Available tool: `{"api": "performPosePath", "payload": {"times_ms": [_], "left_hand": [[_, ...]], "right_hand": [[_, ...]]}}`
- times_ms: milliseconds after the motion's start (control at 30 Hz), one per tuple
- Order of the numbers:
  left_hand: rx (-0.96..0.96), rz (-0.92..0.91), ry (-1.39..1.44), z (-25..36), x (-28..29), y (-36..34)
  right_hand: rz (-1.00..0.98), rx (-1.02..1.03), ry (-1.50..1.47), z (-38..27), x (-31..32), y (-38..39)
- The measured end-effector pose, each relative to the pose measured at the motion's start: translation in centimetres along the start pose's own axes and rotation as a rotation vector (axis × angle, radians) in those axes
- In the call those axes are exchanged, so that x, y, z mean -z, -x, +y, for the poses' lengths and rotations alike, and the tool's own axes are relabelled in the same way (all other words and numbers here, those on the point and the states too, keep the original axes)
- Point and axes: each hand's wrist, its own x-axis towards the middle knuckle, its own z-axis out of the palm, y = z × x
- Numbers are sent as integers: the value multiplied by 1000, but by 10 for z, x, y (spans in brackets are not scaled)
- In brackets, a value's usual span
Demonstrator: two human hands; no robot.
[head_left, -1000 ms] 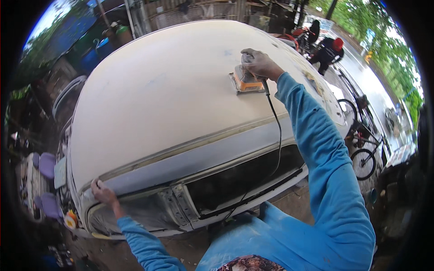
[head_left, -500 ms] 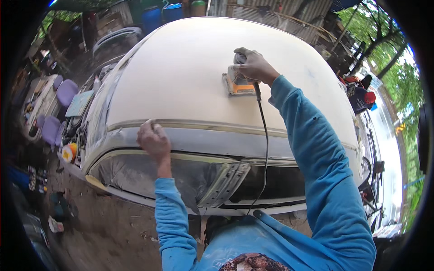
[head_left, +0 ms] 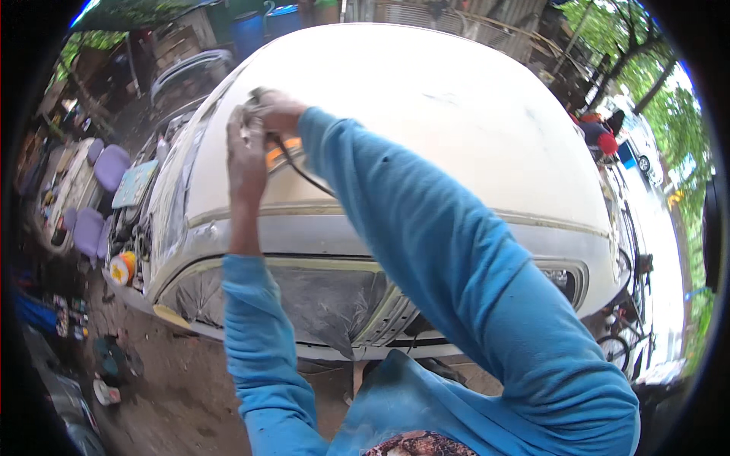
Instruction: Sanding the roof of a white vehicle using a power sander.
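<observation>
A corded electric sander with an orange body (head_left: 274, 154) is on the cream-coloured car roof (head_left: 418, 121), near the roof's left edge. My right hand (head_left: 280, 112) is closed round its top, the arm stretched across to the left. Beside it, my left hand (head_left: 247, 148) is up against the sander's left side, fingers bent over it and slightly blurred. Together the hands hide most of the tool. A black cord (head_left: 306, 175) runs from the sander and passes under my right forearm.
Grey plastic sheeting (head_left: 304, 304) covers the near side window. On the left lie purple seats (head_left: 112, 169) and an orange-and-white tub (head_left: 122, 268). Blue barrels (head_left: 249, 35) stand at the back. A bicycle (head_left: 620, 342) is at the right.
My right hand has carried the sander from the roof's right of centre to its left side. My left hand has gone from the near roof edge up to the sander.
</observation>
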Motion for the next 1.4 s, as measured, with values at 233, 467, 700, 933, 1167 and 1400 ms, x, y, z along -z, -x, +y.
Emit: {"api": "performPosePath", "payload": {"times_ms": [233,467,700,933,1167,1400], "left_hand": [[111,-256,-542,-52,44,-63],[155,-282,-411,-24,18,-64],[58,-430,-186,78,-74,-23],[-12,-535,-239,172,-198,17],[11,-642,-283,271,-298,58],[-57,-752,-259,350,-388,102]], "right_hand": [[303,204,9,52,39,177],[919,-129,484,128,173,475],[1063,-309,754,220,258,638],[1106,-225,703,250,265,662],[1179,-240,593,265,302,700],[1205,-200,658,278,300,708]]}}
